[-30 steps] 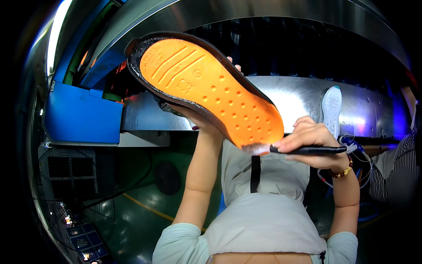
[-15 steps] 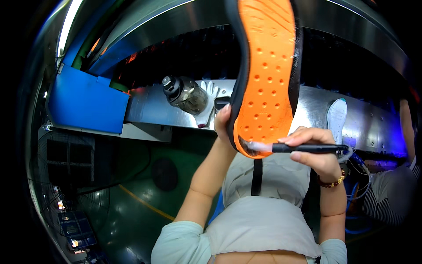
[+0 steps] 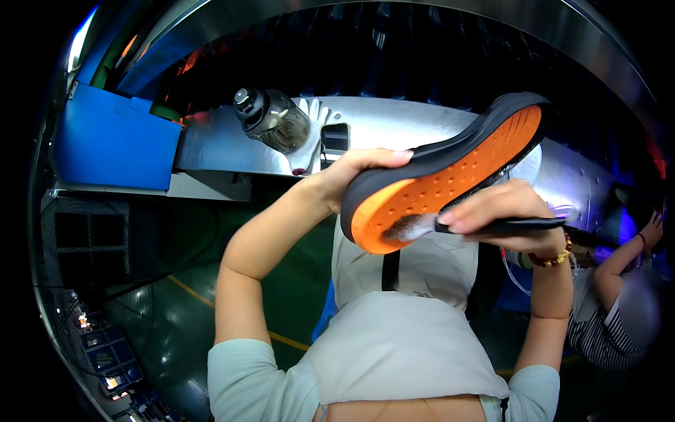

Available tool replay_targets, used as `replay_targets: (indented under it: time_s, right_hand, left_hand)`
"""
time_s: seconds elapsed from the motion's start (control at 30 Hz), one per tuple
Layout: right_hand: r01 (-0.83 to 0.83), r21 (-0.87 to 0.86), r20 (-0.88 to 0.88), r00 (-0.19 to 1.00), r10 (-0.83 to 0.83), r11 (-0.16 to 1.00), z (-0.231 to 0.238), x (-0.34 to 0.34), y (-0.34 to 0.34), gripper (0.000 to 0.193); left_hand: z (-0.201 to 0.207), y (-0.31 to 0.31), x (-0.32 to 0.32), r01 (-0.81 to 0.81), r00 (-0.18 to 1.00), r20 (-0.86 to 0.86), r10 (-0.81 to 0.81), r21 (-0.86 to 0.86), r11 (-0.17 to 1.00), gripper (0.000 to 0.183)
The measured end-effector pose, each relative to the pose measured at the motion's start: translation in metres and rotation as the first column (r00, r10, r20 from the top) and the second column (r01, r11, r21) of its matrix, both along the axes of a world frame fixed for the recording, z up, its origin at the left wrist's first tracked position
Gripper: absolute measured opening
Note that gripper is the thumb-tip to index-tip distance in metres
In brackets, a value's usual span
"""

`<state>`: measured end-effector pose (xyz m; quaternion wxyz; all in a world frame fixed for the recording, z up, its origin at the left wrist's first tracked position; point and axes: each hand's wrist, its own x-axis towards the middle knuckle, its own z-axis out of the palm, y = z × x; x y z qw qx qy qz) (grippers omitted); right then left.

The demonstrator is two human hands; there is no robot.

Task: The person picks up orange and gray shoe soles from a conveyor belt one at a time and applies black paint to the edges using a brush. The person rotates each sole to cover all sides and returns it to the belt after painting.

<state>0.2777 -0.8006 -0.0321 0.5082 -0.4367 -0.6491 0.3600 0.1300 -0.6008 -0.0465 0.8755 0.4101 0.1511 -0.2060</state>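
Observation:
A shoe sole [image 3: 450, 177], black at the edges with a dimpled orange face, is held up in front of me, tilted with its far end to the upper right. My left hand [image 3: 362, 172] grips its near end by the black side, thumb on the rim. In my right hand [image 3: 503, 211] is a brush [image 3: 529, 225] with a black handle. Its pale bristles touch the orange face near the close end, where a dark, wet-looking patch shows. Part of the handle is hidden by my fingers.
On the metal ledge [image 3: 401, 112] stand a dark clear bottle [image 3: 278, 130], a white glove [image 3: 313, 144] and a dark rectangular object [image 3: 335, 138]. A white sole-shaped piece [image 3: 529, 165] lies behind my right hand. A blue box [image 3: 116, 144] is at left; another person's arm [image 3: 619, 271] is at right.
The sole has swung from upright to a slant, its far end going down and to the right. The brush has moved inward from the heel edge. My view has shifted slightly.

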Motion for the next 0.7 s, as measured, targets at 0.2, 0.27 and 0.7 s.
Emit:
replay_targets:
  time_s: [0.2, 0.27, 0.7]
  right_hand:
    - [-0.171, -0.147, 0.238, 0.950, 0.203, 0.974, 0.014, 0.004, -0.006, 0.012]
    - [-0.088, -0.068, 0.173, 0.980, 0.099, 0.994, 0.011, 0.005, -0.006, 0.012]
    - [0.036, -0.112, 0.144, 0.989, -0.019, 0.993, -0.005, 0.024, -0.026, 0.017]
  left_hand:
    - [0.010, 0.001, -0.004, 0.078, 0.986, -0.156, -0.058, 0.128, 0.989, 0.051]
    - [0.012, 0.000, -0.005, 0.040, 0.985, -0.170, -0.025, 0.087, 0.995, 0.051]
    - [0.004, 0.029, -0.044, -0.048, 0.998, -0.044, 0.046, -0.038, 0.998, 0.041]
